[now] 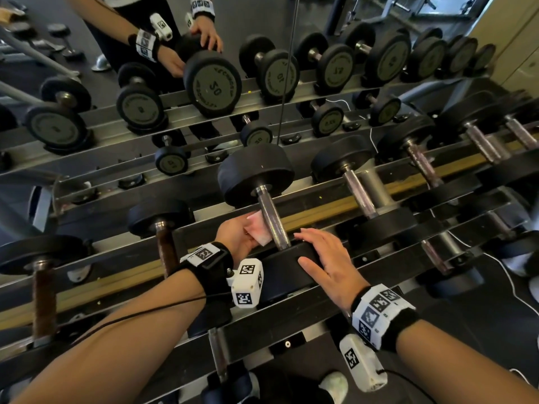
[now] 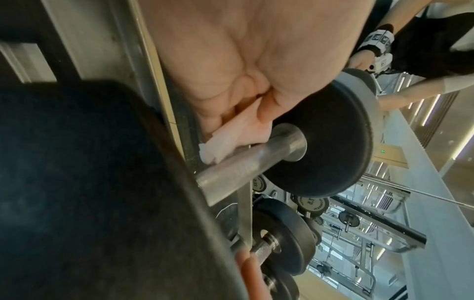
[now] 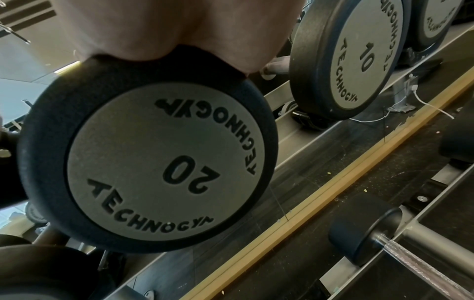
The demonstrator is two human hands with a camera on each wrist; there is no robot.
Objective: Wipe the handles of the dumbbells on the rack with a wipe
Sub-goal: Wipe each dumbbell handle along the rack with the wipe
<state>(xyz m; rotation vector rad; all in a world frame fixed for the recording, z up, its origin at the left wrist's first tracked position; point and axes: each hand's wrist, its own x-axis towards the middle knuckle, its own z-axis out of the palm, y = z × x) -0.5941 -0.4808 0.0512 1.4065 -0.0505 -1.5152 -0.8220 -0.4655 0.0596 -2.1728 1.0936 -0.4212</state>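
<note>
A black dumbbell marked 20 lies on the rack's top tier, its steel handle (image 1: 272, 220) (image 2: 243, 168) running away from me. My left hand (image 1: 236, 237) (image 2: 231, 60) holds a folded pale wipe (image 1: 258, 228) (image 2: 225, 140) against the left side of that handle, between the two heads. My right hand (image 1: 326, 258) (image 3: 179, 26) rests flat, fingers straight, on top of the near head (image 1: 280, 272) (image 3: 159, 158). The far head (image 1: 253, 173) (image 2: 333, 142) sits on the rear rail.
More dumbbells lie side by side on the rack: a rusty-handled one (image 1: 166, 249) to the left, a steel-handled one (image 1: 360, 193) to the right, a 10 (image 3: 354, 60) beyond. A mirror (image 1: 204, 83) behind repeats them. A lower tier (image 1: 218, 354) is beneath my arms.
</note>
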